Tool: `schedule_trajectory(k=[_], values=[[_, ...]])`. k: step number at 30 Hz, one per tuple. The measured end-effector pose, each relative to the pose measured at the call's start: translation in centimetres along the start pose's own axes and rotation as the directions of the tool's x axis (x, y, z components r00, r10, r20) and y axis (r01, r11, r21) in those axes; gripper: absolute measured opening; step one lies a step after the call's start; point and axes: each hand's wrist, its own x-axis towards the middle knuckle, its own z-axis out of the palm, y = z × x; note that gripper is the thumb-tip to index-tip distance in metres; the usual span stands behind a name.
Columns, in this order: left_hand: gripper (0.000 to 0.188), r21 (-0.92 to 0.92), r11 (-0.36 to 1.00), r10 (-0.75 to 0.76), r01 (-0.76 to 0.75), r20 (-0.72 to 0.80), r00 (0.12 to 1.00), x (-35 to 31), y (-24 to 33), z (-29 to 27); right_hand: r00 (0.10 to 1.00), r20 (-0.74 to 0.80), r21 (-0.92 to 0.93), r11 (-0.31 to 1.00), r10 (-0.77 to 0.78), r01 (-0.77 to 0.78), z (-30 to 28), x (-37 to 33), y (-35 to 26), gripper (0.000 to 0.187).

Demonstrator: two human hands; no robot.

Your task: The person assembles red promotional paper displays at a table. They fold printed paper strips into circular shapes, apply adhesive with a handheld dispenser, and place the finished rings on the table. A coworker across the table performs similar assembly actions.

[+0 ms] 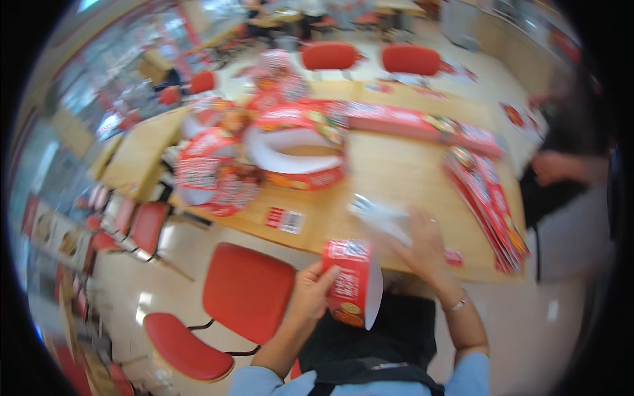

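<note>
Left fingers point(326, 278): closed lightly on the red band, thumb laid on its printed outside; the other fingers are partly hidden at its left edge.
Right fingers point(420, 231): at 2 o'clock from the band, beside a clear thing point(382, 216) that is too blurred to name; how far open they are, and whether they grip it, I cannot tell.
Red band point(347, 280): in the left hand at the table's near edge, curved, white inner side toward 3 o'clock; whether its ends are joined does not show.
Step in hand: judged from the two hands, handling one band, left steadying, right busy with the clear thing.
Next move: would seem to call for a gentle left hold that does not crush the curve, and a sure right grip.
Clear thing: over the table point(403, 171), at 1 o'clock from the band.
Card point(285, 220): flat on the table, between 10 and 11 o'clock.
Big ring point(317, 179): 11 o'clock, standing on edge, more red pieces crowded beside it.
Flat strips point(485, 208): bundled at 2 o'clock.
Long strip point(409, 123): across the table, 1 o'clock.
Chair point(247, 290): red, 9 o'clock.
Co-worker's hand point(571, 168): 2 o'clock, beyond the strips.
</note>
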Motion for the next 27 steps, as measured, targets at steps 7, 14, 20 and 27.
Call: schedule_trajectory(k=[7,14,20,27], values=[[0.024,0.001,0.996,-0.084,0.084,-0.002,0.996,-1.1,3.1,-4.3,0.908,0.419,-0.251,0.963,0.015,0.101,5.3,1.7,1.0,0.070],[0.026,0.022,0.974,-0.226,0.225,0.026,0.974,-0.2,4.9,-5.4,0.782,0.592,0.596,0.548,0.194,-0.587,1.9,0.1,4.2,0.050],[0.023,0.101,0.972,-0.221,0.213,0.080,0.972,2.1,5.2,-2.8,0.621,0.760,0.648,-0.167,0.190,-0.743,-3.9,-5.6,-0.5,0.070],[0.020,0.278,0.942,-0.252,0.190,0.207,0.945,2.7,6.3,1.2,0.713,0.700,0.617,0.466,0.044,-0.634,-6.0,-12.1,-1.4,0.050]])
